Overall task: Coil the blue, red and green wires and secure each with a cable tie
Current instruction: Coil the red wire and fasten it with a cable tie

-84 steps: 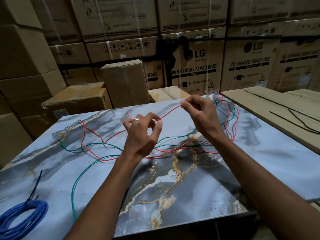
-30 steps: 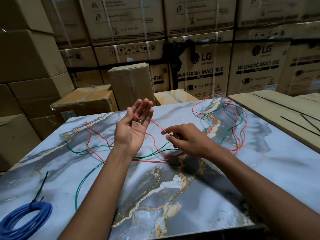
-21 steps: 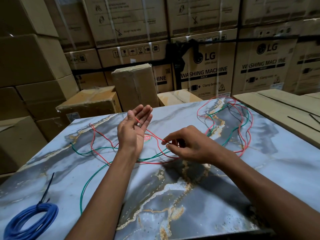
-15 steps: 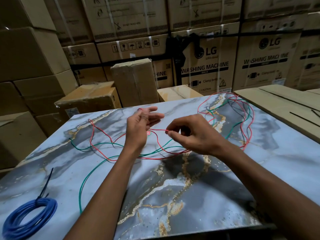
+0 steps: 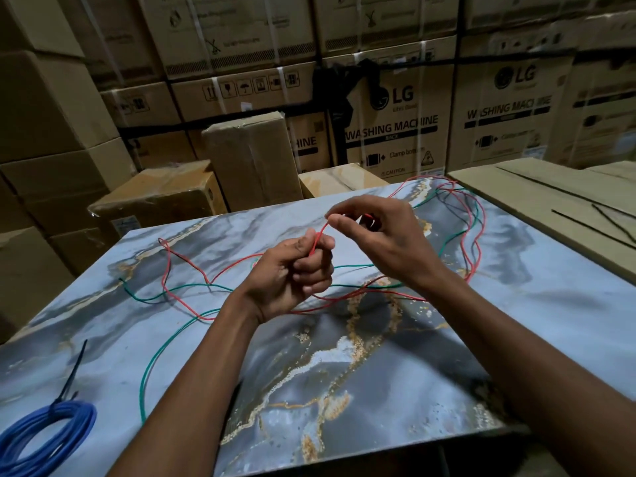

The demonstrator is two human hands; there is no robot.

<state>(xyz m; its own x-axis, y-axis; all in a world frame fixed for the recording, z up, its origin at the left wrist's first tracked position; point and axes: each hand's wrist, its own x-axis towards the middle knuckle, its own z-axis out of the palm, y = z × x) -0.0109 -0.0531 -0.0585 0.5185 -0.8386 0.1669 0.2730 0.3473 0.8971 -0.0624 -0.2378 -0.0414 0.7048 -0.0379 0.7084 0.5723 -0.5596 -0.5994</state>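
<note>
Partly cropped blue coil, both hands gripping red wire

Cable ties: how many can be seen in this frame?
3, perhaps more hidden. One cable tie binds the blue coil at near left; two loose ties lie on the cardboard at far right.

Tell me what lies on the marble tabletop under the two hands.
Under the left hand and right hand, loose red wire and green wire cross on the marble tabletop. Where the strands run directly beneath the hands and forearms is covered.
</note>
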